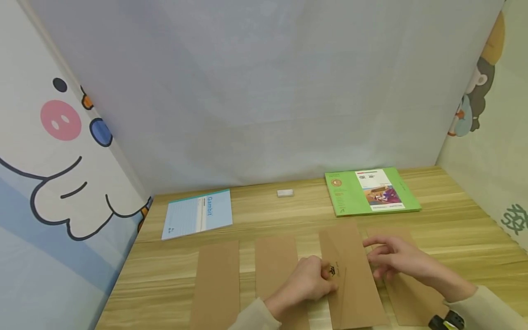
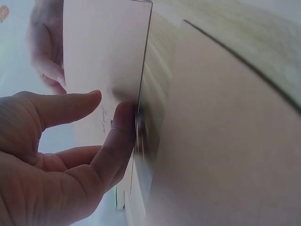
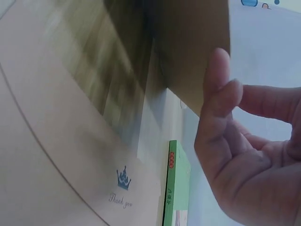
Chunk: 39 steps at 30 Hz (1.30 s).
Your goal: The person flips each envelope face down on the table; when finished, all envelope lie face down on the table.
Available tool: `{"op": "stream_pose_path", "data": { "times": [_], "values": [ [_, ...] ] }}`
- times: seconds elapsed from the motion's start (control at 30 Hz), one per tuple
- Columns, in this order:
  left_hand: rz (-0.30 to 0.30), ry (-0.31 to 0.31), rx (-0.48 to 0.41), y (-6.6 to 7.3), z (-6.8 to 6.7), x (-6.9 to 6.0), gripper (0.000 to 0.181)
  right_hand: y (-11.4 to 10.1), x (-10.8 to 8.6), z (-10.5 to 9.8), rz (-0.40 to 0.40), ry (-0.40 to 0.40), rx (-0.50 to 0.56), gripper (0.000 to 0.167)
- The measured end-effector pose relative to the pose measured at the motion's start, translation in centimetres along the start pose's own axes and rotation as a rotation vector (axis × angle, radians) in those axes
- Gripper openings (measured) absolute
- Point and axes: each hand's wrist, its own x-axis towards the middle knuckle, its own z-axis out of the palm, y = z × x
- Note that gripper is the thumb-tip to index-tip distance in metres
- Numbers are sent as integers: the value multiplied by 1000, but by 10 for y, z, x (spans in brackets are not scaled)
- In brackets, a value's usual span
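A brown envelope [image 1: 356, 284] with a flap and a small crown print is raised off the table at a tilt. My left hand [image 1: 307, 279] is at its left edge; in the left wrist view the hand [image 2: 70, 155] has its fingers bent at the edge of the envelope [image 2: 103, 42], thumb over its face. At the right edge is my right hand [image 1: 398, 259], fingers spread and slightly bent. The right wrist view has this hand [image 3: 254, 155] with fingertips against the raised envelope [image 3: 193, 42]. Below lies another envelope [image 3: 94, 165] printed "Thank you".
Two brown envelopes [image 1: 216, 279] [image 1: 276, 266] lie on the left, and one [image 1: 416, 298] lies under the right forearm. Behind them are a blue notebook [image 1: 198, 214], a small white block [image 1: 285, 193] and a green book [image 1: 350, 197]. A pale curtain [image 1: 268, 91] stands behind the table.
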Motion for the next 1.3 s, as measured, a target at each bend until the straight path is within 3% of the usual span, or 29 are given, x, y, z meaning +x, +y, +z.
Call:
{"op": "stream_pose_path", "data": {
  "times": [0.07, 0.17, 0.27, 0.47, 0.63, 0.87, 1.1, 1.3],
  "values": [
    [-10, -11, -25, 1, 0, 2, 21, -1, 0, 0, -18, -11, 1, 52],
    [-9, -18, -44, 2, 0, 5, 45, -2, 0, 0, -22, -19, -10, 52],
    [-5, -23, -47, 3, -1, 7, 50, -2, 1, 0, -27, -37, -32, 49],
    [8, -27, -76, 6, -4, 7, 53, -3, 5, 4, -54, -48, -57, 48],
    [0, -47, -197, 8, -4, 6, 55, -1, 7, 9, -110, -48, -56, 45],
    [7, -62, -319, 8, -6, 5, 53, 6, 11, 18, -201, -134, 0, 46],
    [-13, -83, -372, 9, -8, 4, 49, 12, 14, 25, -173, -134, 37, 52],
    [13, -88, -418, 10, -9, 4, 44, 15, 16, 32, -152, -106, 43, 57]
  ]
}}
